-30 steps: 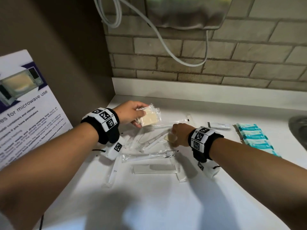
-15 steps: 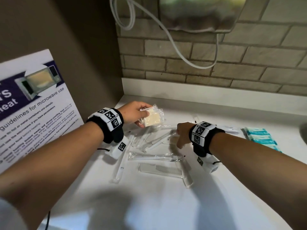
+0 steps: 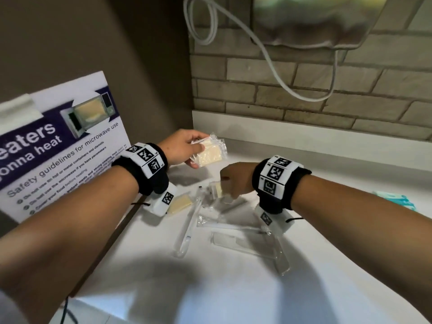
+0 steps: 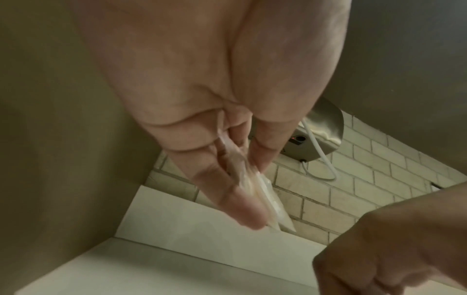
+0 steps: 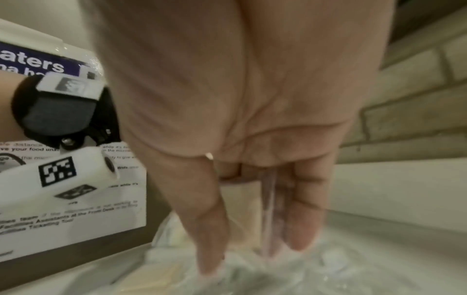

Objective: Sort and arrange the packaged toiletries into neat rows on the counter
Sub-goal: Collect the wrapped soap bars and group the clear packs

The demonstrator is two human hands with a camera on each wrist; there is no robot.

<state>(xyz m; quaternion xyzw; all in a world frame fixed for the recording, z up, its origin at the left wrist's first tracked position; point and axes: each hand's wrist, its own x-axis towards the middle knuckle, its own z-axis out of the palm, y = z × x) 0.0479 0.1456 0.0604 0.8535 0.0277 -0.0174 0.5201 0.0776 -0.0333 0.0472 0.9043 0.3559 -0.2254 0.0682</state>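
My left hand [image 3: 184, 149] holds a small stack of clear-wrapped cream soap packets [image 3: 209, 154] above the back left of the white counter [image 3: 257, 288]; in the left wrist view the packets [image 4: 262, 191] are pinched between thumb and fingers. My right hand [image 3: 236, 181] reaches down into the pile and pinches another wrapped soap packet [image 3: 217, 190], seen between the fingers as a cream packet [image 5: 242, 207] in the right wrist view. One more soap packet [image 3: 178, 203] lies under my left wrist. Wrapped toothbrushes [image 3: 189, 228] and a wrapped comb [image 3: 243, 244] lie scattered in front.
A microwave safety sign [image 3: 58, 146] leans at the left edge. Teal packets [image 3: 395, 199] lie at the far right. A brick wall [image 3: 304, 94] with a metal dispenser [image 3: 311, 22] and white cord [image 3: 273, 64] backs the counter.
My right hand moved left and down from the right side of the pile and took hold of a soap packet. My left hand kept its packets, staying nearly in place.
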